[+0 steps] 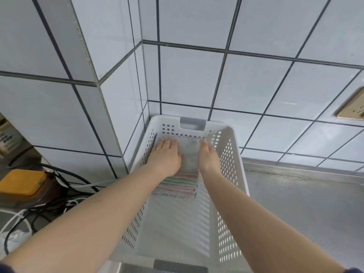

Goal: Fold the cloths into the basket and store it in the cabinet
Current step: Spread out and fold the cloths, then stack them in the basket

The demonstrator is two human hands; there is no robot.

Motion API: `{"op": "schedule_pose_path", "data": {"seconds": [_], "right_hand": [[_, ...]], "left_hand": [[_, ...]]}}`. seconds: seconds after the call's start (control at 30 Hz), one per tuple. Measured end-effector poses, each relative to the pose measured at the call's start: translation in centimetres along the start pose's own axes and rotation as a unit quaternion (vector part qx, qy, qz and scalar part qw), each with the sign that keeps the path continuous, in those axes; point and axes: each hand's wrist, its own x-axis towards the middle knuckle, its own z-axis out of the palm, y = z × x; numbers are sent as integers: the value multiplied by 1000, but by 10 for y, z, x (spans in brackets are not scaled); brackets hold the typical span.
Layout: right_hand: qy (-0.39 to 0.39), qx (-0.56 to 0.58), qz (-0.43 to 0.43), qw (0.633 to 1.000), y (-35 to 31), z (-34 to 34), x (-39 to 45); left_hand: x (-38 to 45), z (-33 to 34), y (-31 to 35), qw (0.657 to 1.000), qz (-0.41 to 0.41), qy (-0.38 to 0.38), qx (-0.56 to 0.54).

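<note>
A white perforated basket (232, 170) stands on a steel counter, pushed into the tiled corner. Inside, at its far end, lies a stack of folded cloths (177, 186) in pink, green and grey layers, with a grey cloth (190, 154) on top. My left hand (165, 156) lies flat on the left part of the top cloth, fingers straight, a ring on one finger. My right hand (209, 156) presses the right edge of the same cloth with straight fingers. The near half of the basket floor is bare. No cabinet is in view.
The steel counter (305, 209) stretches to the right of the basket. Tiled walls close the back and left. A gold wall socket (352, 111) is at the right. Left of the basket lie tangled cables (59, 196) and a yellow-topped object (23, 184).
</note>
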Motion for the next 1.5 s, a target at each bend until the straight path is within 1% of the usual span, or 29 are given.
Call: {"op": "schedule_pose_path", "data": {"seconds": [0.03,0.07,0.13,0.2,0.3,0.37,0.4,0.47,0.5,0.53,0.57,0.63,0.77,0.83,0.93,1.0,1.13,1.23,1.33,1.43,1.5], "right_hand": [[31,-3,-63,998,-9,-8,-4],[31,-8,-101,994,-16,-15,-9],[-20,-44,-140,989,-24,-25,-20],[-83,-96,-159,979,-23,-30,-33],[-176,-185,-159,954,-12,-28,-52],[-258,-256,-156,918,-4,-20,-58],[-302,-299,-163,891,1,-15,-58],[-371,-399,-183,818,9,0,-55],[-393,-436,-182,789,15,9,-52],[-408,-458,-174,771,21,17,-49],[-414,-473,-165,760,26,25,-44],[-404,-490,-166,755,37,37,-37],[-362,-476,-204,775,44,48,-22],[-375,-474,-207,769,45,52,-17],[-371,-465,-184,782,48,58,-16],[-379,-487,-194,763,53,61,-17],[-415,-507,-142,742,70,60,-13],[-411,-494,-141,753,75,65,-10],[-412,-487,-149,756,69,68,-12],[-438,-478,-157,745,50,60,-22],[-455,-447,-164,752,29,52,-32]], "left_hand": [[-4,-9,1,1000,14,7,-20],[-11,-19,0,999,28,10,-36],[-33,-35,-4,997,56,6,-48],[-65,-44,-11,995,87,2,-40],[-117,-36,-20,990,135,36,34],[-142,-27,-24,988,118,47,92],[-150,-23,-25,988,102,52,104],[-162,-22,-26,984,102,77,122],[-166,-23,-26,980,110,99,131],[-167,-22,-26,978,113,124,126],[-167,-22,-28,976,109,151,114],[-166,-22,-27,978,94,161,99],[-166,-20,-26,974,105,155,127],[-166,-18,-28,971,123,154,138],[-167,-15,-29,967,140,161,137],[-166,-13,-29,965,147,172,130],[-166,-12,-29,960,160,197,122],[-166,-11,-30,957,168,204,122],[-165,-11,-31,955,169,209,128],[-164,-9,-32,954,169,216,124],[-163,-7,-34,953,153,225,131]]}}
